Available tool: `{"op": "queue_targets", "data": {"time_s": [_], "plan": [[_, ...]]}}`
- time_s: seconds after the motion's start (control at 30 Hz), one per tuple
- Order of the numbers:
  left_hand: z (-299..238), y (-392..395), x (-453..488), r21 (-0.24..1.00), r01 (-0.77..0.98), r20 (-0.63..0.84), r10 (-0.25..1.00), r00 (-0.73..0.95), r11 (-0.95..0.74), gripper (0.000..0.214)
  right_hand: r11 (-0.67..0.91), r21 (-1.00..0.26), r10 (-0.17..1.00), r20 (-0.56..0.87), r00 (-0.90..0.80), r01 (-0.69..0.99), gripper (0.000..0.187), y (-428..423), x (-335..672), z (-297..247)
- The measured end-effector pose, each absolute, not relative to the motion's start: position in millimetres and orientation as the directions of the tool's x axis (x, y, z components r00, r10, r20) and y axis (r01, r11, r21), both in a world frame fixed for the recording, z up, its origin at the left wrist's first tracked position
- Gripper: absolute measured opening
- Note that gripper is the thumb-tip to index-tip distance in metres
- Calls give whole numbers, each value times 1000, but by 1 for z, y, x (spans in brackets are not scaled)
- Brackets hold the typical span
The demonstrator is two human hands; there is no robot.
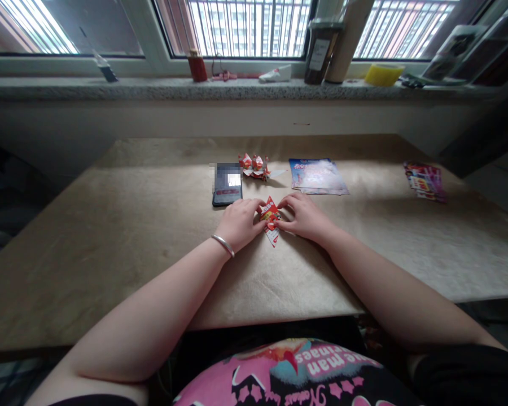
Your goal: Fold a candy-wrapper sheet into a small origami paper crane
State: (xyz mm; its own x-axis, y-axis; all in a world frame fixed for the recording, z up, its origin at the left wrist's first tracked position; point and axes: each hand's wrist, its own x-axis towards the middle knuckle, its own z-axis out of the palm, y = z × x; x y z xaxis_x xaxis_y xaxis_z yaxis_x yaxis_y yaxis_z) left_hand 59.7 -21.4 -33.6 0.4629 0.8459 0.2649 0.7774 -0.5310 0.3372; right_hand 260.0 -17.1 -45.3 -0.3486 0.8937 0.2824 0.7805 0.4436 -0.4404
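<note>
A piece of folded red printed paper point(271, 217), shaped like a narrow diamond, lies at the middle of the table between my hands. My left hand point(243, 221), with a silver bangle at the wrist, pinches its left edge. On the opposite edge, the fingers and thumb of my right hand point(302, 217) close on the same paper. Just beyond my left hand rests a dark phone point(227, 185) with its screen lit. Behind it sit folded red paper pieces point(254, 166), standing up in points.
A stack of blue-pink printed sheets point(317, 176) lies beyond my right hand. Farther right on the table point(152, 237) are colourful packets or cards point(425, 181). The windowsill point(152, 90) holds a red lighter-like object point(197, 66), a dark lidded container point(319, 53) and yellow tape point(383, 74).
</note>
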Motion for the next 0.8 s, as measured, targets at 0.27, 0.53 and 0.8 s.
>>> {"op": "queue_targets", "data": {"time_s": [0.27, 0.53, 0.8], "plan": [[-47, -12, 57, 510, 625, 351, 807, 476, -591, 45, 460, -502, 887, 298, -353, 733, 31, -12, 262, -49], [-38, -18, 60, 379, 783, 250, 869, 426, -493, 33, 472, -493, 882, 285, -376, 731, 41, -12, 262, -51], [-36, -17, 60, 421, 770, 263, 877, 402, -479, 24, 480, -495, 876, 299, -377, 724, 38, -14, 261, -47]]}}
